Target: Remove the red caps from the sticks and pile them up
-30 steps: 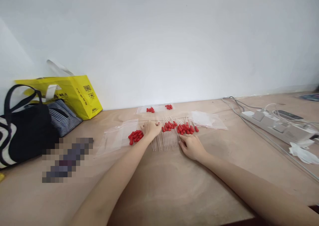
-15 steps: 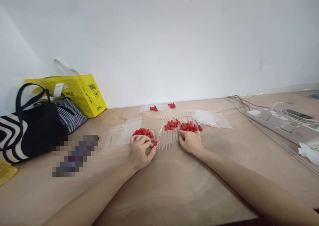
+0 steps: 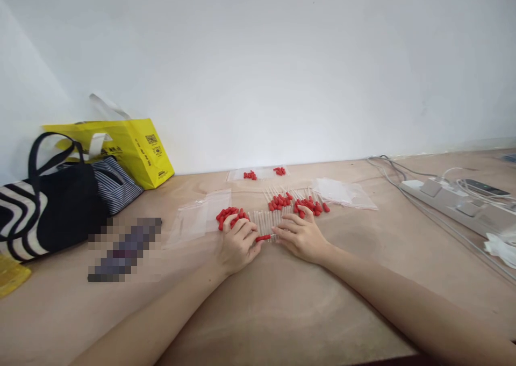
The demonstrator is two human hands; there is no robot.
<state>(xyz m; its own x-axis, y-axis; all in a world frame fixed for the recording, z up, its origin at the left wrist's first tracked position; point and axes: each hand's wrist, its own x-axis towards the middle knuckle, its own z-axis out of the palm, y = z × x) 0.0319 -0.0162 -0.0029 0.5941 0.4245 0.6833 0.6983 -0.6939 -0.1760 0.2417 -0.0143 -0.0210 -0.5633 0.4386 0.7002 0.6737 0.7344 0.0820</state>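
Note:
My left hand (image 3: 241, 242) is closed, pinching a red rubber cap (image 3: 263, 238) between thumb and fingertips. My right hand (image 3: 300, 234) is closed on a thin clear tube (image 3: 274, 236), mostly hidden by the fingers. The tube's end meets the cap; whether it sits inside cannot be made out. Behind the two hands lies a row of thin clear tubes (image 3: 264, 222), side by side. A pile of red caps (image 3: 226, 215) lies just beyond my left hand. Past the row and my right hand are tubes with red caps on their near ends (image 3: 280, 200).
Flat clear plastic bags lie at left (image 3: 197, 215) and right (image 3: 342, 191). Another bag with red-capped tubes (image 3: 250, 176) is by the wall. Bags (image 3: 68, 205) stand at left beside a blurred dark object (image 3: 124, 250). A white power strip (image 3: 455, 199) with cables is at right.
My right hand has come left and nearer with a clear tube from the row's right end. My left hand has shifted slightly right, bringing the red cap to the tube's end.

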